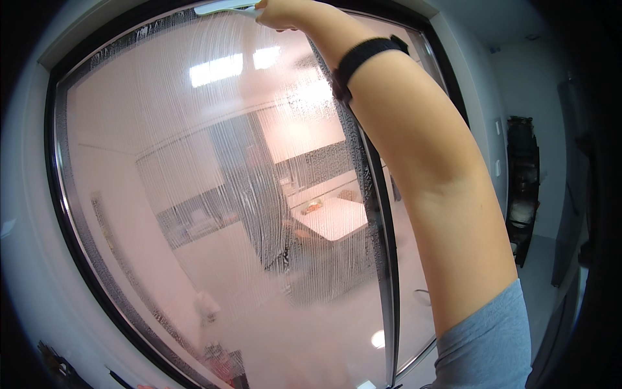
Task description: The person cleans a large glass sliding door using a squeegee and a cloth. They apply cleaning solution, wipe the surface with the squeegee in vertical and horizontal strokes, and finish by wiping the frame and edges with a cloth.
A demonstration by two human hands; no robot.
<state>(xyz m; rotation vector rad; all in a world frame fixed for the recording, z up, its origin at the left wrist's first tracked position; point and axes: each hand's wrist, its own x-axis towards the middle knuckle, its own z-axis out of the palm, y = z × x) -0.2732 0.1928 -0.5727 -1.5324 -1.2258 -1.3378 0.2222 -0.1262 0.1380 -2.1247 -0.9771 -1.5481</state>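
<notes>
My right hand [279,13] is raised to the top of a wet glass panel [184,116], its fingers closed around the handle of a white squeegee [224,8]. The squeegee's head lies at the glass's upper edge, partly cut off by the picture's rim. Fine streaks of water or suds run down the pane beneath it. A black strap circles my right forearm, which crosses in front of the panel's right side. At the bottom rim, only a sliver of what may be my left hand [151,387] shows, near a thin black object [119,378]; its grip is hidden.
A black frame [59,185] borders the glass, with a dark upright [384,253] on its right. Through the pane appear a white table [335,219] and a dark curtain-like shape. To the right stands a dark shelf rack [524,189]. Dark items [58,362] lie lower left.
</notes>
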